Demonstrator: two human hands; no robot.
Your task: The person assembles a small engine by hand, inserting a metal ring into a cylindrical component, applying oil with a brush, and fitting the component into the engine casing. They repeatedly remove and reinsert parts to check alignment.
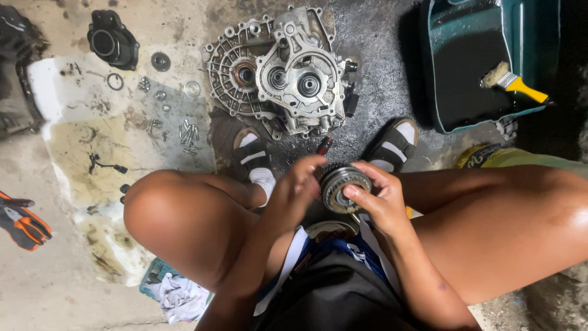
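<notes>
I squat on a concrete floor with my knees apart. Between them I hold a round toothed metal gear hub point(344, 186) in both hands. My left hand point(298, 187) grips its left side. My right hand point(381, 197) wraps its right side, thumb across the face. A grey aluminium gearbox housing point(283, 70) with several bearing holes lies on the floor just beyond my feet. A small red-handled tool point(324, 145) rests near my left foot.
Bolts, washers and rings point(187, 132) are scattered on a stained white sheet point(92, 135) at left, beside a black cover point(112, 41). Orange-handled pliers point(24, 224) lie far left. A teal tray point(478, 61) of dark liquid holds a yellow-handled brush point(514, 83). A rag point(177, 297) lies below my left knee.
</notes>
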